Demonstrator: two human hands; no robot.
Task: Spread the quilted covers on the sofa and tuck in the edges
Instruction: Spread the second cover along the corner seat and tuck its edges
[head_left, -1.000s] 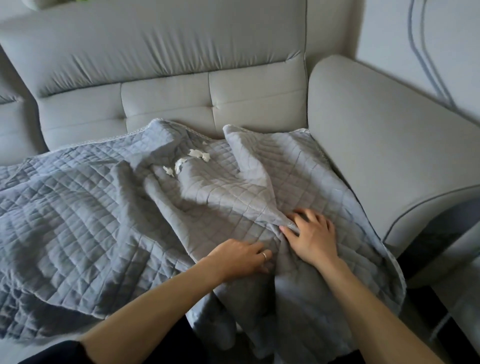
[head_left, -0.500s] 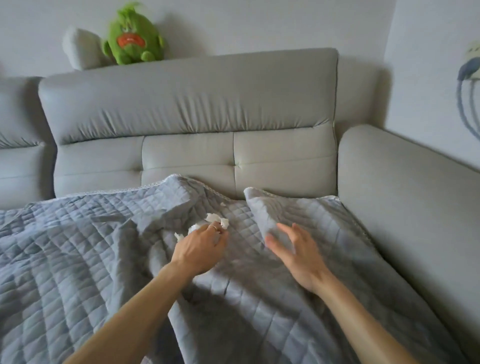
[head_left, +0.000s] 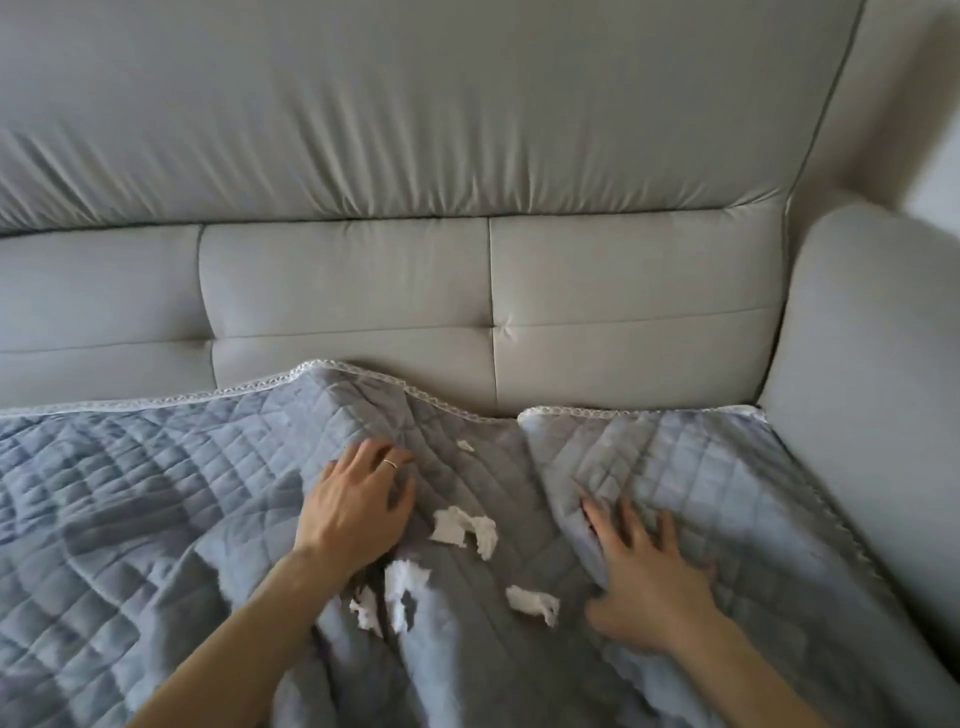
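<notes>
A grey quilted cover (head_left: 130, 499) with a white lace edge lies rumpled over the seat of a light grey sofa (head_left: 363, 301). Its back edge rides up against the backrest near the middle. A second quilted part (head_left: 691, 467) lies on the right, beside the armrest. My left hand (head_left: 358, 504), with a ring, rests flat on a raised fold in the centre, fingers spread. My right hand (head_left: 644, 582) presses with spread fingers on the inner edge of the right part. Several white scraps (head_left: 462, 527) lie in the dip between my hands.
The sofa's armrest (head_left: 872, 395) rises at the right, close to the cover's edge. The tufted backrest and a large head cushion (head_left: 415, 104) fill the upper view. A pale wall (head_left: 935, 156) shows at the far right.
The view has moved closer and lower to the seat. My left hand has shifted left off the white scraps onto the fold. My right hand has come down flat onto the right part.
</notes>
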